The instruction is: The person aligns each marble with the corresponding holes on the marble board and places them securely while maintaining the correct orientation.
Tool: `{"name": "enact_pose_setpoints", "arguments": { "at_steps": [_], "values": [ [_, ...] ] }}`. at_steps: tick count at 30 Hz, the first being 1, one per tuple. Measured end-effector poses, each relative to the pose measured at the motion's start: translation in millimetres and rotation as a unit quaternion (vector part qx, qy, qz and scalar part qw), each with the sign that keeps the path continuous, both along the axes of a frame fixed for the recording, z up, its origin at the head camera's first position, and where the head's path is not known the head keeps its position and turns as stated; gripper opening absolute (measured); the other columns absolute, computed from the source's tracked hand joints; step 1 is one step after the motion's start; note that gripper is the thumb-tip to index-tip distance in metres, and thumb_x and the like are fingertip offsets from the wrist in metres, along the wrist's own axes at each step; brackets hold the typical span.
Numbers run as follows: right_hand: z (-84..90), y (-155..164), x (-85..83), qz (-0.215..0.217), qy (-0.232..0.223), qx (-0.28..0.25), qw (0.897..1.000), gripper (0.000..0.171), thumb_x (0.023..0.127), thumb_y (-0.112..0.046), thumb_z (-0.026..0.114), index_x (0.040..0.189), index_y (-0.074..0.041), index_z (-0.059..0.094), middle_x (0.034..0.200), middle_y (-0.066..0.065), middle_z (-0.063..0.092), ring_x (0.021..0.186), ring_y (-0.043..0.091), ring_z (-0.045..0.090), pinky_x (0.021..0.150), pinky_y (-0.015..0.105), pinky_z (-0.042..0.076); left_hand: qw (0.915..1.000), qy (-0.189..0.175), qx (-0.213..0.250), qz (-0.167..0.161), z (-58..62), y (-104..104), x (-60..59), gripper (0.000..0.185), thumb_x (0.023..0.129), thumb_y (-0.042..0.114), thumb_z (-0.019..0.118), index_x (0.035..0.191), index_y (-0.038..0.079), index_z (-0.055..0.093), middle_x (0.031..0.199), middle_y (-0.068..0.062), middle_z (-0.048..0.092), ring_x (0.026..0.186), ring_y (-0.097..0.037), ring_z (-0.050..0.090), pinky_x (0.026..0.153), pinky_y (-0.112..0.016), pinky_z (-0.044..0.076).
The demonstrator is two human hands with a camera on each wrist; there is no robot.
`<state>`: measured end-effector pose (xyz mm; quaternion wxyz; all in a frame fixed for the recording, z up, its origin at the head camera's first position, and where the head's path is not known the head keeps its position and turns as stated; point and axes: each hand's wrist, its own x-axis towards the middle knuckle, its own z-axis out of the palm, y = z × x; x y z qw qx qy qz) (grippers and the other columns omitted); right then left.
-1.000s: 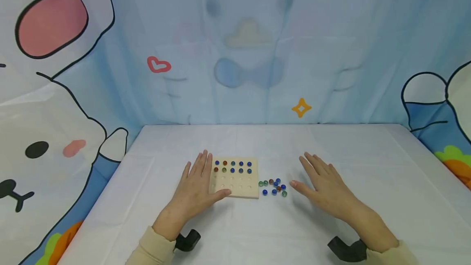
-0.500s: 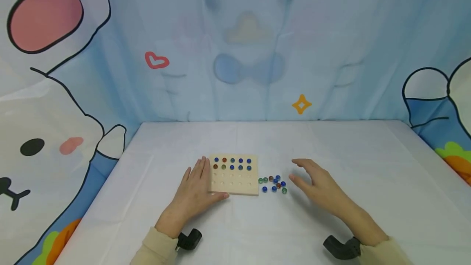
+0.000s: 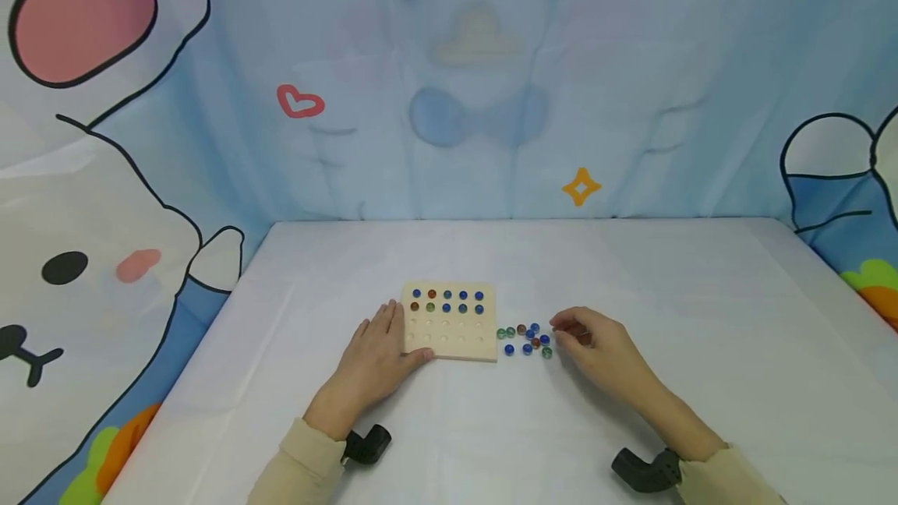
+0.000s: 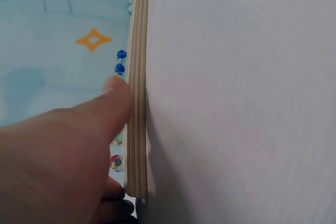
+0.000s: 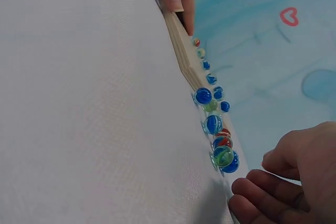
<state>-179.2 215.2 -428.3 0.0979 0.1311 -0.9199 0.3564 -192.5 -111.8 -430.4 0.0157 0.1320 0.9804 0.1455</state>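
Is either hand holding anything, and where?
The left hand holds the wooden board by its left edge; the right hand holds nothing visible.

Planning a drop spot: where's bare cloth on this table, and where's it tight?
Free: the far strip between the wooden board and the backdrop, the right side beyond the right hand, and the near edge between both forearms. Crowded: the loose marbles fill the gap between board and right hand; the left hand rests against the board's left edge.

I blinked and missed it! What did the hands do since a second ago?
The right hand slid left toward the loose marbles and curled its fingers beside them; whether it touches one is unclear. The left hand stayed resting against the wooden board, and the marbles did not move.
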Motion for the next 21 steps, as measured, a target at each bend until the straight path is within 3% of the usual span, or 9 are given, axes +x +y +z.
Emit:
{"name": "enact_pose_setpoints", "arguments": {
  "at_steps": [14,21],
  "values": [
    [-5.1,-2.7,4.7,0.022,-0.016,0.001,1.0,0.012,0.09,-0.007,0.071,0.101,-0.011,0.069,0.092,-0.003,0.068,0.08,0.006,0.06,0.07,0.021,0.053,0.9992,0.004,-0.036,-0.018,3.5,1.6,2.1,0.086,0.098,0.054,0.053,0.153,-0.007,0.027,0.159,-0.025,0.03,0.148,-0.038,0.03,0.118,-0.056,0.031],
    [-8.1,-5.3,5.6,0.023,-0.011,0.004,1.0,0.014,0.087,-0.008,0.075,0.099,-0.013,0.069,0.092,-0.004,0.068,0.079,0.005,0.059,0.069,0.02,0.052,0.9996,-0.017,-0.015,-0.016,7.2,-0.9,0.2,0.084,0.097,0.049,0.056,0.153,-0.007,0.027,0.16,-0.024,0.028,0.149,-0.037,0.028,0.119,-0.053,0.03]
  ]
}}
